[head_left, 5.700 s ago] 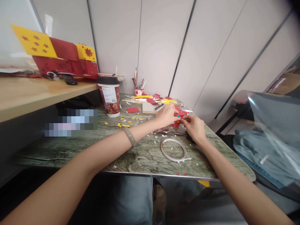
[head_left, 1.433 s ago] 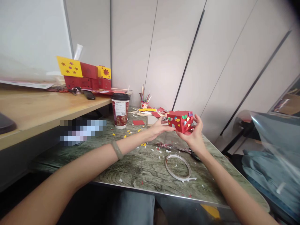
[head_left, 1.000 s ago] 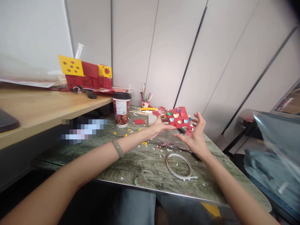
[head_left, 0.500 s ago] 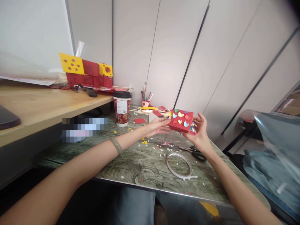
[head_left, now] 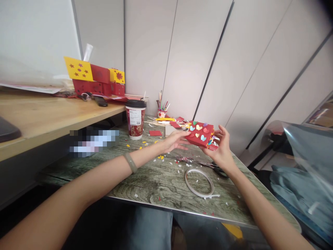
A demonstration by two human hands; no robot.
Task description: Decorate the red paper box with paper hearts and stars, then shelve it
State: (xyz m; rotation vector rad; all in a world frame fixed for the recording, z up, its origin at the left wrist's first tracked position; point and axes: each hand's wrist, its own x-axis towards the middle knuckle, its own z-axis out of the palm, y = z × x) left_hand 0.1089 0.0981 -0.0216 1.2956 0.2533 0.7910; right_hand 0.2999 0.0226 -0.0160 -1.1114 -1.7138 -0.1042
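A small red paper box (head_left: pixel 200 133) is held up over the table between both hands. Colourful paper hearts cover its broad side, and its right end carries more coloured bits and yellow trim. My left hand (head_left: pixel 177 140) grips the box's left end with thumb and fingers. On the other side, my right hand (head_left: pixel 220 146) holds the lower right edge, thumb underneath and fingers behind. Below the right wrist lie black-handled scissors (head_left: pixel 220 170), partly covered by it. A roll of white double-sided tape (head_left: pixel 187 182) rests flat nearer the front edge.
Paper scraps litter the wood-grain table (head_left: pixel 145 185). A lidded paper cup (head_left: pixel 135 119) stands left, near a red card (head_left: pixel 155 133). Behind are thin sticks (head_left: pixel 153 122) and a pen cup (head_left: pixel 161 113). Red and yellow boxes (head_left: pixel 100 74) sit on the raised shelf (head_left: pixel 65 118).
The red box has turned between my hands, so its decorated right end shows more now. Both hands stay on it in nearly the same place.
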